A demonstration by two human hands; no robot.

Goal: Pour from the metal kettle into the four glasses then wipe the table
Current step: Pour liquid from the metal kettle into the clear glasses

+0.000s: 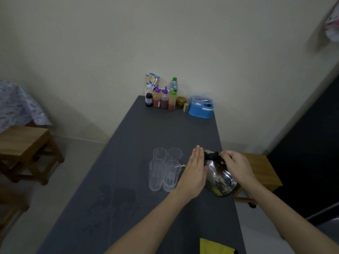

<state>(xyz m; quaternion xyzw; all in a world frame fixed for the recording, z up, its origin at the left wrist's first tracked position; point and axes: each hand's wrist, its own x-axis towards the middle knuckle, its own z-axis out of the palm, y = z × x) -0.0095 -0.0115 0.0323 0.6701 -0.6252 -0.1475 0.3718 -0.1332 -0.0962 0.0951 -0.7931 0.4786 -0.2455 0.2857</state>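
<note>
A shiny metal kettle (220, 180) is tilted to the left, its spout over the rim of the near right glass (170, 176). My right hand (236, 166) grips the kettle's black handle. My left hand (196, 169) lies flat, fingers together, against the kettle's lid side. Several clear glasses stand in a tight square: near left (156, 175), far left (160, 154), far right (175, 154). A yellow cloth (214, 247) lies at the near table edge.
The grey table (128, 180) runs back to the wall. Sauce bottles (164, 99), a chopstick holder (151, 80) and a blue box (200, 107) stand at its far end. Wooden stools stand left (23, 143) and right (262, 171).
</note>
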